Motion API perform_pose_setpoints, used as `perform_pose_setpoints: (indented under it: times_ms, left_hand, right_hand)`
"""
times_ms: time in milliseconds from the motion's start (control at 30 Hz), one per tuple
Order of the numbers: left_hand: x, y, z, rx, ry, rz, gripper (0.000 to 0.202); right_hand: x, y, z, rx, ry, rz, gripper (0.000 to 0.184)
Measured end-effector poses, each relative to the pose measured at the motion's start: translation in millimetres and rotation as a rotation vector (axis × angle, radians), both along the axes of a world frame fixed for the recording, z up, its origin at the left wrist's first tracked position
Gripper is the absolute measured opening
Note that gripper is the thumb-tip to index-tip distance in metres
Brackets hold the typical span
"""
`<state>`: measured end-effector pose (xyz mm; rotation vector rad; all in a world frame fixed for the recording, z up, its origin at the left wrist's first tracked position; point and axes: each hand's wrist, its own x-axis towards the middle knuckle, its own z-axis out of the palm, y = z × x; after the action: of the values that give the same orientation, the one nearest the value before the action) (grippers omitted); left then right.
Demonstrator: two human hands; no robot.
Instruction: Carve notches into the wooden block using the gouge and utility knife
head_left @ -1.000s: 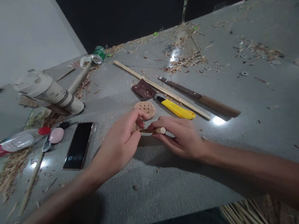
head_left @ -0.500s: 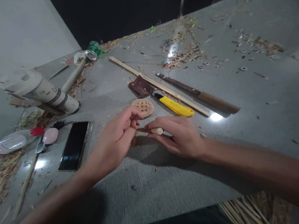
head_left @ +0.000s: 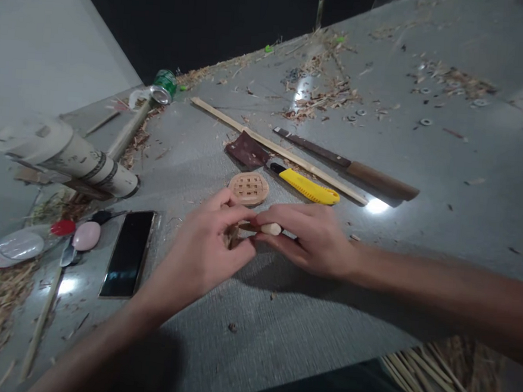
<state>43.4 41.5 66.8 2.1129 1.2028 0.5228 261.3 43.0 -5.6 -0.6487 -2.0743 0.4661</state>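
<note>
My left hand point(head_left: 204, 249) is closed in a pinch on a small brown wooden piece point(head_left: 232, 237) at the middle of the grey table point(head_left: 280, 317). My right hand point(head_left: 310, 238) is closed on a short tool with a pale rounded handle point(head_left: 270, 228), its tip pointing left into the wooden piece. The two hands touch at the fingertips. A round woven wooden disc point(head_left: 248, 188) lies flat just beyond my left hand.
Behind the hands lie a yellow utility knife point(head_left: 309, 189), a dark sandpaper scrap point(head_left: 247, 149), a long bamboo strip point(head_left: 274, 148) and a wooden-handled knife point(head_left: 357, 167). A black phone point(head_left: 127, 252) lies left. A green can point(head_left: 163, 86) and shavings sit further back.
My left hand has moved slightly right and closed tighter round the wooden piece against the tool's tip. The view shifted a little; the table items stay put.
</note>
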Motion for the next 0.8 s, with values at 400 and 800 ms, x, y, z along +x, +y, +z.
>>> perform_pose_setpoints:
  times_ms: [400, 800]
  left_hand:
    - [-2.7, 1.1, -2.7, 0.027, 0.055, -0.065, 0.020]
    - [-0.9, 0.6, -7.8, 0.104, 0.165, -0.080, 0.017]
  right_hand:
    - [-1.1, -2.3, 1.5, -0.010, -0.019, -0.021, 0.014]
    - [87.1, 41.6, 20.0, 0.038, -0.329, -0.500, 0.028]
